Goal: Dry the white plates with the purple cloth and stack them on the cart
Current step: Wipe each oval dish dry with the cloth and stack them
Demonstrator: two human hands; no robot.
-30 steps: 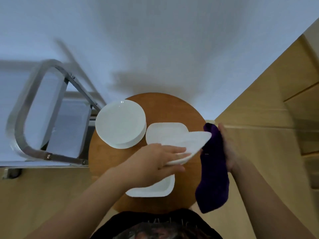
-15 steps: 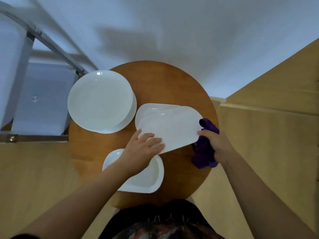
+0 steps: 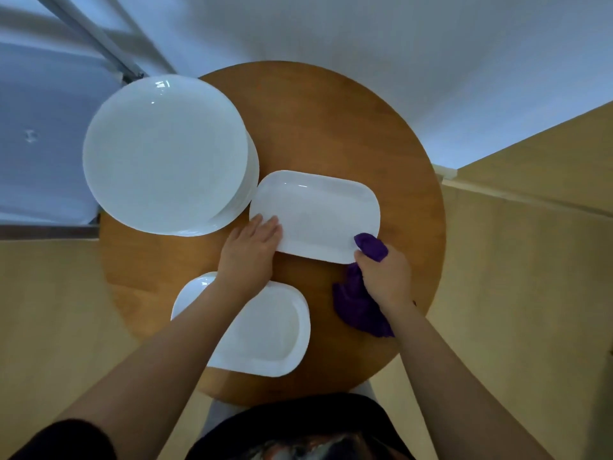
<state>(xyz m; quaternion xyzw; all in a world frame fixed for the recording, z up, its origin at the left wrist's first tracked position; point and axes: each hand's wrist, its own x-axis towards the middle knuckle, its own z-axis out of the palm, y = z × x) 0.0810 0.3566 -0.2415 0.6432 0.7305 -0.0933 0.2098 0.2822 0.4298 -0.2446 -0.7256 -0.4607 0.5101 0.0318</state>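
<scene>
I see a rectangular white plate (image 3: 318,214) lying flat mid-desk, a second one (image 3: 265,333) nearer me, and a stack of round plates (image 3: 166,154) at the left. A bunched purple cloth (image 3: 361,303) touches the first plate's near right corner.

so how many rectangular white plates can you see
2: one rectangular plate mid-table, held between left hand and right hand; another nearer, under the left forearm. More may lie hidden beneath.

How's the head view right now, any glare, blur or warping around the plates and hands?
Head view: sharp, no motion blur on left hand or right hand; small glare spots on the round plate stack and rectangular plate; light dim and bluish; wide-angle warping bends the round table.
</scene>
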